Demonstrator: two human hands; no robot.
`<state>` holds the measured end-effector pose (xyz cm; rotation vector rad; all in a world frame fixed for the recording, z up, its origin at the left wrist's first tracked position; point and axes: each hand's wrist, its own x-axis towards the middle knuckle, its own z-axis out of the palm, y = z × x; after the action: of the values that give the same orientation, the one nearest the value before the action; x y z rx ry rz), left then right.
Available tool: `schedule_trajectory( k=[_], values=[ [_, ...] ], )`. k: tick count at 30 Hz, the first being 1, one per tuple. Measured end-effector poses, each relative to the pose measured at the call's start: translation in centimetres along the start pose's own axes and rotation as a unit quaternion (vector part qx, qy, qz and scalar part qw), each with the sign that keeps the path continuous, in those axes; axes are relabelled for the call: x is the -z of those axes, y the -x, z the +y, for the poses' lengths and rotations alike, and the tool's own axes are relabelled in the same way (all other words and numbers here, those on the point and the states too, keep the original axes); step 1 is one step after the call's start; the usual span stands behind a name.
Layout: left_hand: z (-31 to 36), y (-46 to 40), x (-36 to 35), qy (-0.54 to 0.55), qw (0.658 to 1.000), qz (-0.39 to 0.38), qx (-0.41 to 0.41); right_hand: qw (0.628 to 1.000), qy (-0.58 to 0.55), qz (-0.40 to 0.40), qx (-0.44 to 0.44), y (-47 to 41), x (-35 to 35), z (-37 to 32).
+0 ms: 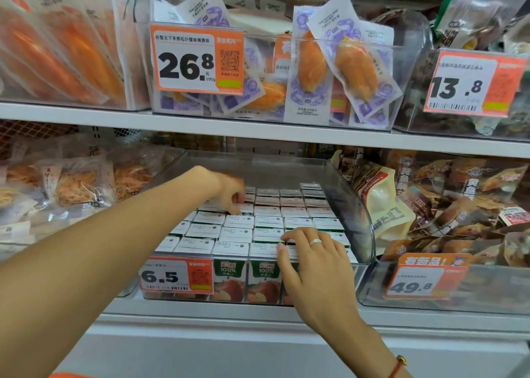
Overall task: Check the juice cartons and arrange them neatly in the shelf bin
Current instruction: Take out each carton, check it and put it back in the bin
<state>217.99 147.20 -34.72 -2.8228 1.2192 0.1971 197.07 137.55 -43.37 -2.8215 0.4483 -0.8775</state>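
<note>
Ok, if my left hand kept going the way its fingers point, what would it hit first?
Probably the tops of the juice cartons directly beneath the left hand; its fingers point down and seem to touch them already, though motion blur hides the contact.

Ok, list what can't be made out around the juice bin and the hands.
Head view only:
- Left hand fingertips: motion-blurred, so any grip on the juice cartons is unclear.
- Print on the carton tops: too small.
- Front-row cartons: partly hidden by the right hand and the 6.5 price tag.
- Bin back: shadowed by the shelf.
</note>
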Motion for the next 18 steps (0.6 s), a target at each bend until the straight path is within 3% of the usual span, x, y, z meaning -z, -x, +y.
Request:
schedule_trajectory(
  k=[5,9,12,15,18],
  values=[
    [-1.1,0.9,-0.6,0.094,0.995,-0.002,-0.032,1.000,-0.001,0.003,-0.001,-0.1,0.0,0.0],
    [-1.3,2.7,-1.3,0.230,0.962,0.146,-0.021,1.000,0.012,0.007,0.007,-0.1,0.0,0.0],
    [-0.7,5.2,-2.5,0.354,0.896,0.266,-0.016,1.000,0.016,-0.008,0.008,-0.1,0.2,0.1],
    [1.0,9.1,-3.0,0.465,0.796,0.386,-0.023,0.998,0.012,-0.055,-0.001,-0.7,0.6,0.2],
    [2.8,13.5,-3.0,0.568,0.720,0.398,0.005,0.992,-0.055,-0.106,-0.027,-1.5,2.2,-0.6]
  ],
)
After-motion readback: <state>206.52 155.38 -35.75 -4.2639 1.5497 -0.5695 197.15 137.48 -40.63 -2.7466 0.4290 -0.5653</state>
